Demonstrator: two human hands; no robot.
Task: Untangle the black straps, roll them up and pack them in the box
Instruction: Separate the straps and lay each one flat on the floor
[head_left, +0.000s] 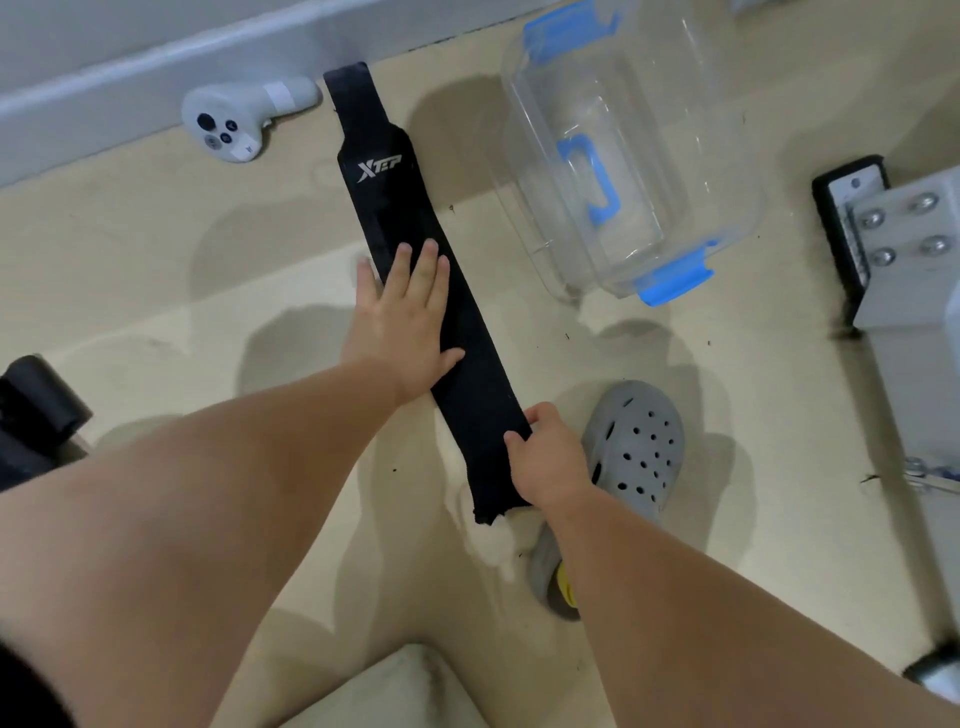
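- Head view: the strap (384, 208) is lying flat and straight on the floor, just left of the clear box (540, 171). As I judge it, a roll could be starting crooked or loose if the near end is slipping from the pinch, and the grey shoe (634, 447) is crowding that end.
- The left hand (410, 317) is pressing flat on the strap's middle, fingers straight.
- The right hand (545, 457) is pinching the strap's near edge, fingers curled.
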